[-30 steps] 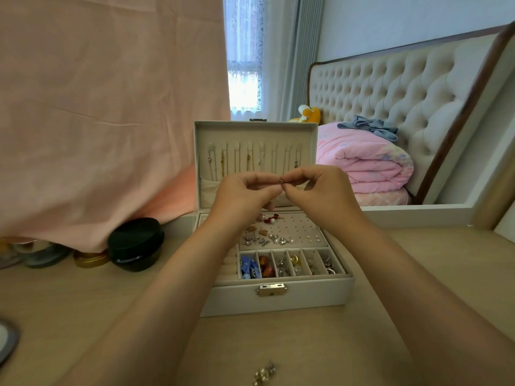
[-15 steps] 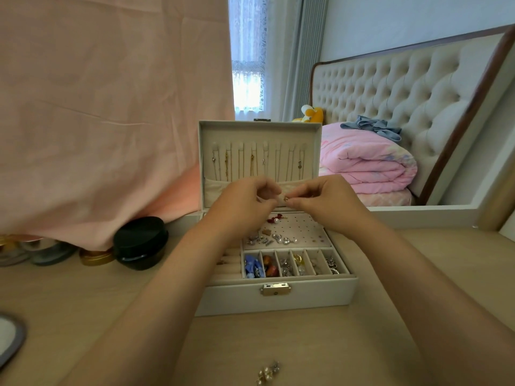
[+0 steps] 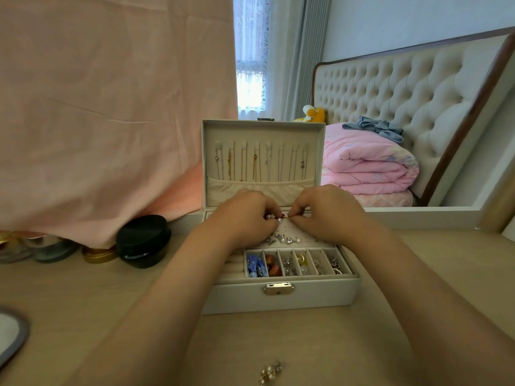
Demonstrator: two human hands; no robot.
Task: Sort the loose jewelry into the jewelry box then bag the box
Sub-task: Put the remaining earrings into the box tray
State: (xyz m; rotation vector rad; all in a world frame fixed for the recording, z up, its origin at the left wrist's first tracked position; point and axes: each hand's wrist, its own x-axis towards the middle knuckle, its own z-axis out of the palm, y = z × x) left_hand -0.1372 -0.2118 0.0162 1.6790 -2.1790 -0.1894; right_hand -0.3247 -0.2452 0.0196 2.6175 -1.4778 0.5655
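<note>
The white jewelry box (image 3: 306,298) stands open on the wooden table, its lid (image 3: 262,129) upright with several necklaces hanging inside. Both hands hover low over the perforated earring panel (image 3: 295,231) at the back of the tray. My left hand (image 3: 246,215) and my right hand (image 3: 327,213) meet fingertip to fingertip and pinch a small earring (image 3: 280,217) right at the panel; the piece is mostly hidden by the fingers. Several silver earrings lie on the panel below. The front compartments (image 3: 295,264) hold beads and rings. A loose pearl earring cluster (image 3: 271,371) lies on the table near me.
A black jar (image 3: 143,240), a gold lid (image 3: 99,253) and other pots sit left of the box under a hanging pink cloth (image 3: 111,107). A grey-rimmed dish (image 3: 12,335) is at the near left edge. A mirror frame (image 3: 418,215) runs behind the box.
Both hands have come down from in front of the lid to the earring panel, still pinching the small earring. The camera tilted slightly, so the box sits lower in view.
</note>
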